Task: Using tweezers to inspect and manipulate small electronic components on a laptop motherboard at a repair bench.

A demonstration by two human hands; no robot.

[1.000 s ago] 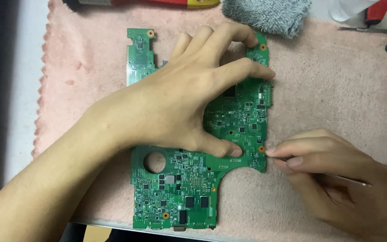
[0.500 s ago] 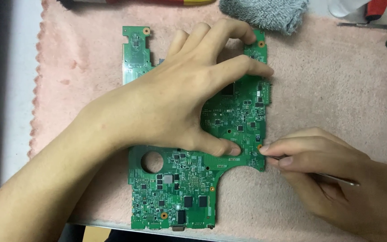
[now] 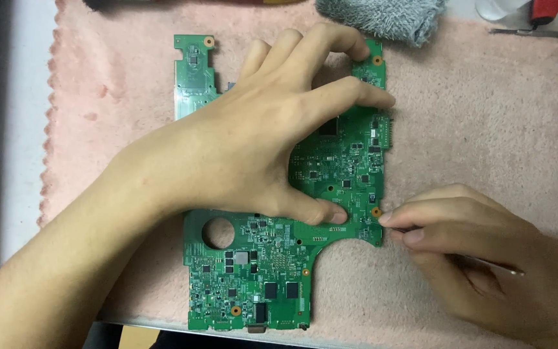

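**One circuit board, two hands at its right edge**

The right hand [image 3: 479, 258] pinched a thin metal tool [image 3: 492, 265] between thumb and forefinger, its grip narrow, tips just beside a gold-ringed screw hole [image 3: 376, 211] on the green circuit board [image 3: 259, 278]. The left hand [image 3: 253, 148] lay spread flat on that one board, pressing it down, holding nothing. The board rested on one pink towel [image 3: 473, 129] covering the counter [image 3: 20, 129]. One grey cloth [image 3: 382, 16] lay at the towel's far edge.
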